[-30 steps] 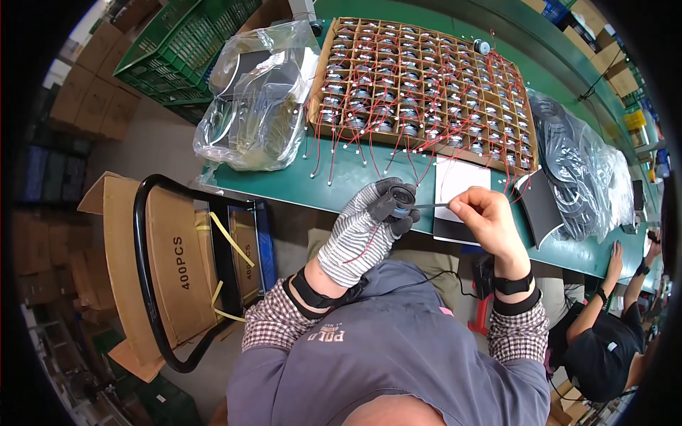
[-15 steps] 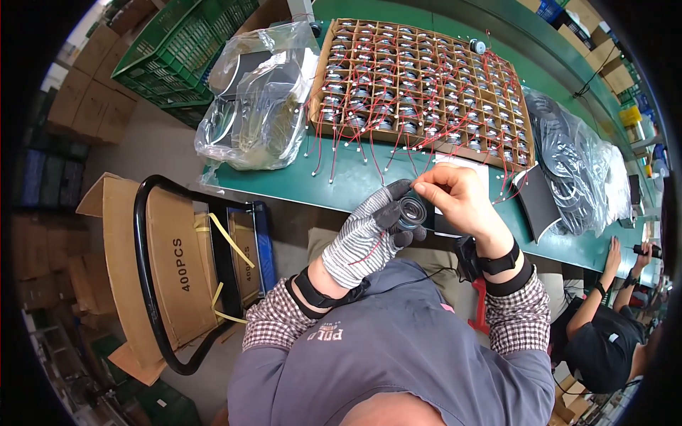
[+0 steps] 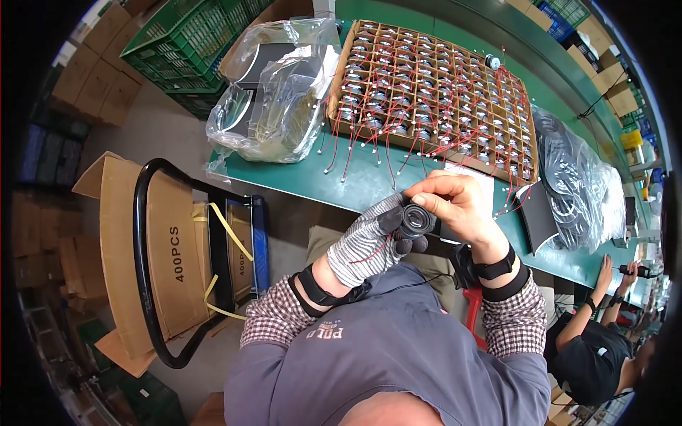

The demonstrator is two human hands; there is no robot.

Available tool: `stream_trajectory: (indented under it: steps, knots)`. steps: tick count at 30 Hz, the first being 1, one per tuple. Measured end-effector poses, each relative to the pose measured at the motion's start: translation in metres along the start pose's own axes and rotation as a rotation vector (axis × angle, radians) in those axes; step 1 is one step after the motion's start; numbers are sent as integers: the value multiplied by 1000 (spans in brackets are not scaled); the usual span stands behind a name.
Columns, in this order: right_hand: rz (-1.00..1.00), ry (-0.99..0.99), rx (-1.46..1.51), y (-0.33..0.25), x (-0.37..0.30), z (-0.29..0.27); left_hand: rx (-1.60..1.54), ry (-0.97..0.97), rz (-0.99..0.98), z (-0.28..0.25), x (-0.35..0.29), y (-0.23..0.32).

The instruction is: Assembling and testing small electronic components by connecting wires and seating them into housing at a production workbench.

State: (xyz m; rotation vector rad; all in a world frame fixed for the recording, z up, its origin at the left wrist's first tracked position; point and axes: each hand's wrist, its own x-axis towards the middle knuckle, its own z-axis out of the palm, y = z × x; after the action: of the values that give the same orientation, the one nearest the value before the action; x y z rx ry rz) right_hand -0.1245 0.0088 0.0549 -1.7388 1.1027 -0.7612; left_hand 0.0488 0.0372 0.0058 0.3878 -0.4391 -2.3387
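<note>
A divided tray (image 3: 433, 85) of wired parts sits on the bench (image 3: 355, 181), far side. Left of it lies a bagged bundle (image 3: 273, 92); right of it, a bag of cables (image 3: 575, 184). Behind the bundle stands a crate (image 3: 188, 50). An open carton (image 3: 153, 248) sits on the floor left of the person, below the bench edge.

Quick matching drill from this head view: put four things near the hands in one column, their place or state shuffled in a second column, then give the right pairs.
Things
1. left hand
2. round black part
3. cardboard tray
4. clear plastic bag

Place or state
A. on the green table, left of the tray
B. wears a striped knit glove
C. divided into cells, red wires spilling over its near edge
D. held between both hands, the bare right hand over it

Pairs: 1-B, 2-D, 3-C, 4-A
</note>
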Motion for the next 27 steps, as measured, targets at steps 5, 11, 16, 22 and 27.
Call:
stream_trajectory:
  steps: [5,11,16,22,27]
  knots:
    - [131,73,204,-2,-4,4,82,-65,65,12,-2,6]
    - [170,203,360,10,-18,-3,308,151,325,9,3,-8]
    - [318,197,428,6,-26,4,739,301,702,-2,8,-16]
    - [435,96,426,-6,-22,5,1302,393,791,0,3,-12]
    - [427,62,401,-10,-22,9,1401,407,809,-4,0,-10]
